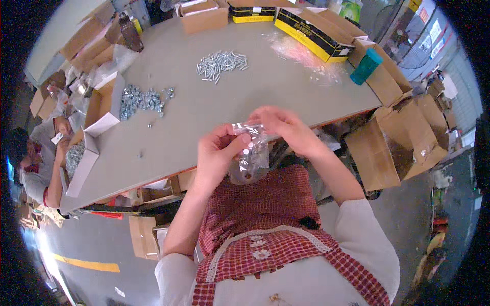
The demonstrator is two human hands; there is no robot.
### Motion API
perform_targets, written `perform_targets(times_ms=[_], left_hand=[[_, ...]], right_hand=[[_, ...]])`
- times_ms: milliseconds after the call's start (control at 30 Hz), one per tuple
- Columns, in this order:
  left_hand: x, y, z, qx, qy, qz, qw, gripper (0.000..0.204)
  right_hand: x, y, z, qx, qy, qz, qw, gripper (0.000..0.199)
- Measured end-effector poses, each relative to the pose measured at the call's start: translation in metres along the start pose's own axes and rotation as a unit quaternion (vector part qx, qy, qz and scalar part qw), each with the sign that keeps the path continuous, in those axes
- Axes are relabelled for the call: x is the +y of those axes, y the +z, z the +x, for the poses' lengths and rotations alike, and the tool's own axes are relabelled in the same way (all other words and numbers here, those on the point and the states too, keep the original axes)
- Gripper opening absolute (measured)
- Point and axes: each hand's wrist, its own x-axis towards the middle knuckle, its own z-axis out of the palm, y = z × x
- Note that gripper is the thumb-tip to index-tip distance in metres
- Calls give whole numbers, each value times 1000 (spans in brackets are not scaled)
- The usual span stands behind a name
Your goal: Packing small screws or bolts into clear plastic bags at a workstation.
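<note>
A small clear plastic bag (pixel 259 162) hangs upright in front of me, just off the table's near edge and above my checked apron. It has white round spots, and something small and dark shows near its bottom. My left hand (pixel 215 153) pinches its upper left side, thumb across the front. At the bag's top right corner, my right hand (pixel 284 127) has curled fingers closed on the edge, slightly blurred. Beyond my hands on the table lie a pile of silver metal pins or screws (pixel 220 66) and, to the left, a heap of shiny metal fittings (pixel 140 101).
The grey table (pixel 178 137) carries a scatter of small clear bags (pixel 306 58), black-and-yellow boxes (pixel 311 34) and a teal tumbler (pixel 366 67). Open cardboard boxes (pixel 377 153) stand at right. Another person's arm (pixel 57 171) is at far left beside a parts box (pixel 81 166).
</note>
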Motion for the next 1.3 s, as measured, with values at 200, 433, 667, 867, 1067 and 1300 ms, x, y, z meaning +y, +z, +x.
perform_targets(times_ms=[200,433,667,867,1067,1300], left_hand=[[0,-17,-6,56,-16,39,998,13],[-6,-33,-5,50,-8,98,994,17],[4,-26,-9,174,270,479,817,13],[19,-16,-25,120,158,381,903,15],[16,-10,-14,-26,-20,144,989,25],[5,-10,-6,-33,-68,71,995,20]], right_hand=[[-5,7,15,-110,-3,-140,984,15],[6,7,14,-203,86,-127,967,9],[0,18,1,-175,139,-141,964,16],[0,28,-2,-137,87,-195,967,18],[22,28,1,-138,-31,-196,970,17],[17,17,-7,-112,-43,-198,973,14]])
